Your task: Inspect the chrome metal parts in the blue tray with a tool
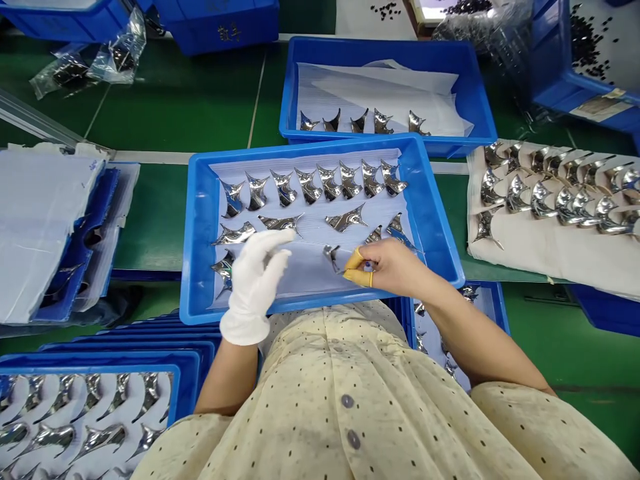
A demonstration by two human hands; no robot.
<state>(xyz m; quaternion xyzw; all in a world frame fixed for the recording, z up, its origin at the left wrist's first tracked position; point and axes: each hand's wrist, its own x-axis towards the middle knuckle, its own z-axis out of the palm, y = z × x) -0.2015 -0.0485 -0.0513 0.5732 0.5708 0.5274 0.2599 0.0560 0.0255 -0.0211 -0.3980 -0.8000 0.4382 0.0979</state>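
Right hand [390, 263], fingers in yellow rubber cots [354, 261], pinches a mirror-polished curved metal piece [331, 257]; white cotton-gloved left hand [254, 287] hovers, fingers slightly spread, above the blue plastic tray [300, 311].

Chrome piece [330, 257] by right hand [390, 267]: contact too small to tell. Lower-left tray [90, 363] cut off by edge.

**A factory workshop, with small parts laid out along a green workbench [160, 100]**

Blue plastic trays [300, 157] are crowding the bench, some stacking up at its near edge, and white paper [300, 280] is lining them under rows of polished metal pieces [285, 188]. More pieces are lying in ranks on a white cloth [560, 257] along the right side, clear plastic bags [113, 60] are sitting toward the far left corner, and small black parts [585, 40] are filling a tray in the far right corner.
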